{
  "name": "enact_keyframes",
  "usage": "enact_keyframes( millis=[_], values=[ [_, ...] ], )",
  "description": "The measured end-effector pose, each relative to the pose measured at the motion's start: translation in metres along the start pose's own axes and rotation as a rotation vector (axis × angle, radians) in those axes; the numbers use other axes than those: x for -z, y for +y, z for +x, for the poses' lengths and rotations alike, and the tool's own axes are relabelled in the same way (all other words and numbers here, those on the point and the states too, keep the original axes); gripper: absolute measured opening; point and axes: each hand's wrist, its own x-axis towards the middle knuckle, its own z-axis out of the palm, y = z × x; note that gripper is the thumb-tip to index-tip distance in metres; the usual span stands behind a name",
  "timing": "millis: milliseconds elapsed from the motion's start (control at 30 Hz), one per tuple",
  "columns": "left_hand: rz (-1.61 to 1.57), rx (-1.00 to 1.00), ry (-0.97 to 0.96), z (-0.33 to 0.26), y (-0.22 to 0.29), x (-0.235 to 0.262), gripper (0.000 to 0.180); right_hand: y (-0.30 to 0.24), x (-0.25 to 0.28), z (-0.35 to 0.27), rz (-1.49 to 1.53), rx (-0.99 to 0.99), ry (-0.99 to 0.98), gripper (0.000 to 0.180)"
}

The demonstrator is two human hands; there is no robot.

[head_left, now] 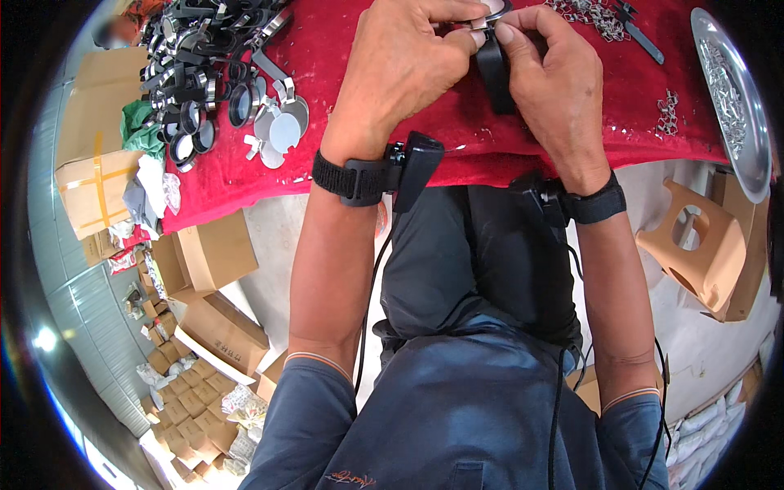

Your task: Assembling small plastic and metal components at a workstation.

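Both hands, left hand (400,69) and right hand (549,82), are pinched together on a light, stiff strap (495,75), probably best gripped near its metal ring (488,13).

Head camera, looking steeply down, close over red table (637,98) and lap.

L hand (400,69): fingers curled, pinching at 12 o'clock
R hand (551,86): fingertips meet L's
Forearms: both extended fwd, wrists strapped
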Motion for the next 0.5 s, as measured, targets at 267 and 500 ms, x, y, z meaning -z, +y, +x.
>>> enact_keyframes(
  millis=[267,500],
  values=[
    [-0.009,-0.018,0.002,0.001,0.001,-0.003,0.033,0.029,-0.013,-0.003,-0.118,0.324,0.127,0.005],
    [0.017,0.006,-0.013,0.002,0.004,-0.003,0.033,0.029,-0.011,-0.005,-0.016,0.175,0.125,0.005]
  ],
)
